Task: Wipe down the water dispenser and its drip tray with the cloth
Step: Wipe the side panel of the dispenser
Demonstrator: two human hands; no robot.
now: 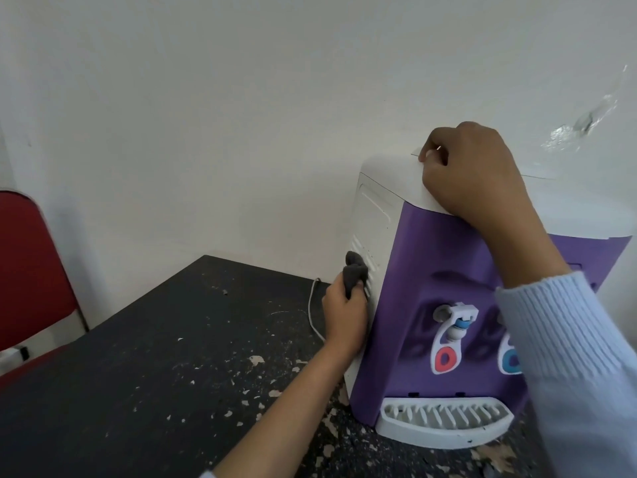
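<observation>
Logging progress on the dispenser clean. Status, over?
Left hand grips grey cloth against dispenser, vented white side. Right hand rests on its top. Drip tray free; white cord trails behind.

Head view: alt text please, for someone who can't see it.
The left hand presses a grey cloth to the dispenser at its side vents; the right hand rests on top. The drip tray sits in front, on a dark table.

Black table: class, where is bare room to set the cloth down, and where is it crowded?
Widest bare patch: the table between the red chair and the left hand. Crowded: against the white side of the water dispenser, where that hand, the cloth and the cord meet, and by the drip tray.
</observation>
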